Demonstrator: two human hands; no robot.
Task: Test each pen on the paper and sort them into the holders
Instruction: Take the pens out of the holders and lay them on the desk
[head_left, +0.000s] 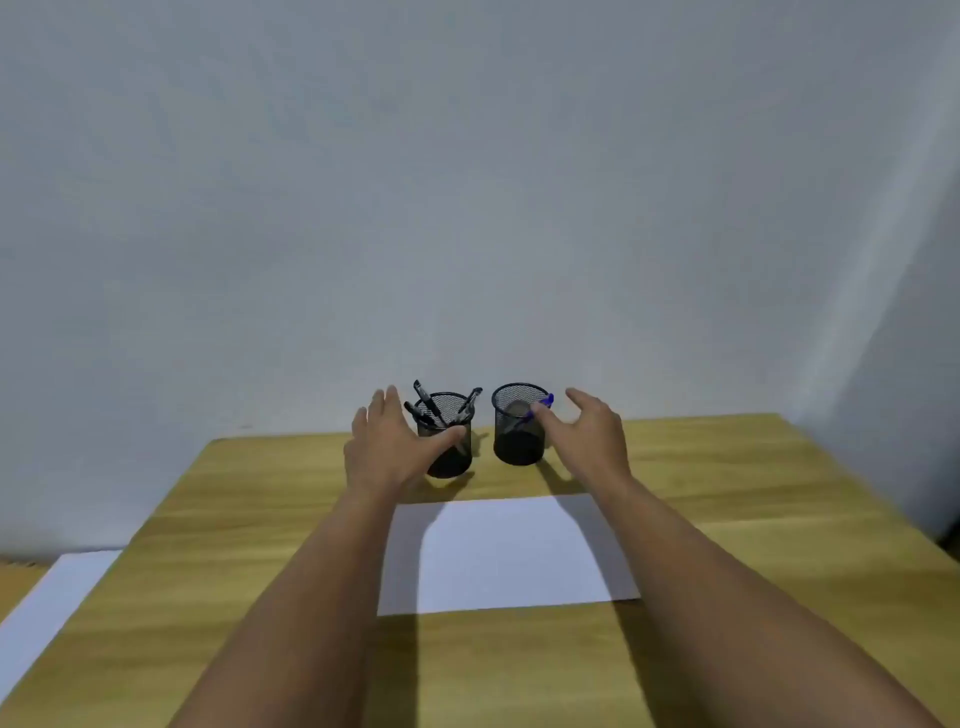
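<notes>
Now both hands out at the far desk (727, 519) edge. Left hand (382, 447) beside the left mesh holder (448, 441), fingers spread, thumb on its wall; black pens (428, 405) upright inside, fanning outward. Right hand (589, 431) by the right mesh holder (519, 426), fingers spread; blue pen (537, 408) leaning inside, cap up-right. White paper (509, 556) flat nearer, long axis left-right.

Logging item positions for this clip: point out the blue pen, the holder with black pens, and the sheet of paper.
blue pen (546, 400): head view, on its blue cap at the right holder's rim.
holder with black pens (451, 460): head view, on its mesh wall.
sheet of paper (509, 556): head view, on its bare middle.
</notes>
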